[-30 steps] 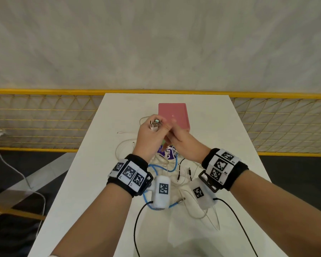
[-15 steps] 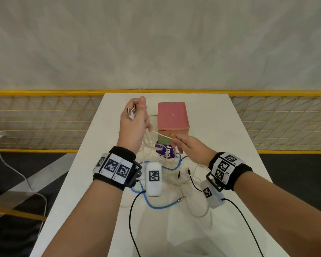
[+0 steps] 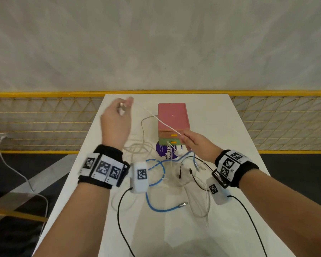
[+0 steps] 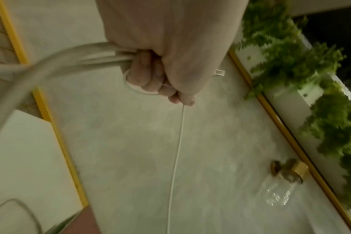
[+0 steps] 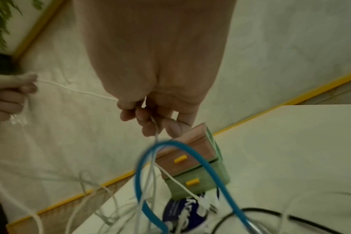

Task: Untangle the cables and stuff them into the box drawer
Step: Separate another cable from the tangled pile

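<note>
A thin white cable (image 3: 157, 118) runs taut between my two hands above the table. My left hand (image 3: 117, 121) is raised at the far left and grips the cable's plug end with a loop of cord (image 4: 142, 91). My right hand (image 3: 195, 143) pinches the same cable (image 5: 76, 91) in front of the small drawer box (image 3: 172, 115), which has a pink top and yellow drawer handles (image 5: 180, 158). More cables lie tangled on the table: a blue one (image 3: 156, 206), black ones (image 3: 195, 175) and white ones (image 3: 137, 147). A blue cable loop (image 5: 190, 147) hangs below my right fingers.
The white table (image 3: 230, 127) ends at a yellow mesh railing (image 3: 44, 123) with grey floor beyond. A purple round tag (image 3: 165, 151) lies before the box. Wrist-camera leads (image 3: 122, 219) trail toward me. A glass jar (image 4: 281, 186) and green plants (image 4: 291, 55) appear in the left wrist view.
My left hand has swung up and to the left with the plug end, drawing the white cable out straight. My right hand has drifted slightly right, still pinching the cable.
</note>
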